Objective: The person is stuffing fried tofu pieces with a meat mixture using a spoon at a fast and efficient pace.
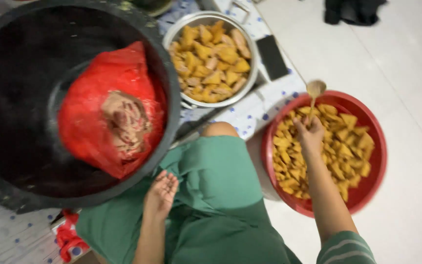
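While the person sits low on the floor (pixel 406 161) with a green garment over the knees, the right hand (pixel 310 134) reaches out toward two o'clock and is closed around the handle of a wooden spoon (pixel 314 90), whose bowl stands up past the far rim of the red basin (pixel 372 181). That basin sits on the pale floor at about three o'clock, close enough for the arm to work it without leaning, and it is heaped with golden fried triangular pieces (pixel 335 154). The left hand (pixel 160 193) lies at six o'clock on the green lap, palm up, fingers loosely apart and holding nothing; it seems simply parked out of the way. At twelve o'clock a steel pot (pixel 250 46) holds more of the same fried pieces, standing on a white dotted mat (pixel 250 115). A large black tub (pixel 169 83) fills the nine to eleven o'clock side, just beside the left knee, and inside it lies a red plastic bag (pixel 94 112), opened at the top over something brownish that is too blurred to make out. A dark flat object (pixel 272 56) lies just right of the pot.
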